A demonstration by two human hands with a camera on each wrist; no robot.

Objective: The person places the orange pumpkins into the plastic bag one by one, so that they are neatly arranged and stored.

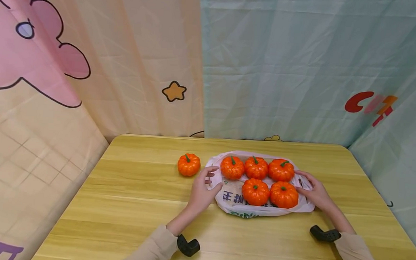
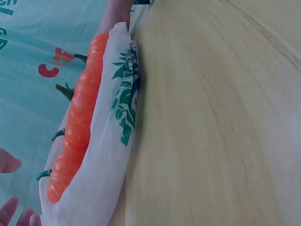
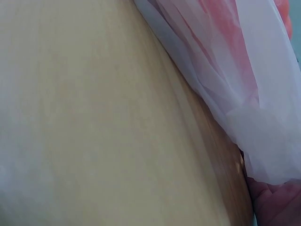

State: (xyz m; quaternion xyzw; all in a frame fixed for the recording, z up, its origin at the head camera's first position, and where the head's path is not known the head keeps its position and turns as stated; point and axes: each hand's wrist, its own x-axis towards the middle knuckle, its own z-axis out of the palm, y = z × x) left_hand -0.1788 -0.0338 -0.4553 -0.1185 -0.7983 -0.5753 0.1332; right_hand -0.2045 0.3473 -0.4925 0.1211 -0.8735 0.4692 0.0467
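A white plastic bag (image 1: 232, 208) lies spread wide on the table, its sides standing up round several small orange pumpkins (image 1: 256, 191) with green stems. Printed lettering and green leaves show on the plastic. At the bag's left end is my left hand (image 1: 203, 190), thumb and bent fingers apart with nothing between them; the left wrist view has those fingertips (image 2: 8, 161) beside the bag's near end. My right hand (image 1: 316, 191) grips the bag's right edge between thumb and fingers, partly hidden by plastic. One more pumpkin (image 1: 188, 165) sits outside, behind my left hand.
The wooden table (image 1: 117, 204) has rounded back corners and meets printed cloth curtains (image 1: 155, 55) at the back and sides. Black curved devices (image 1: 188, 246) are worn at both wrists, below the beige sleeves (image 1: 152, 250).
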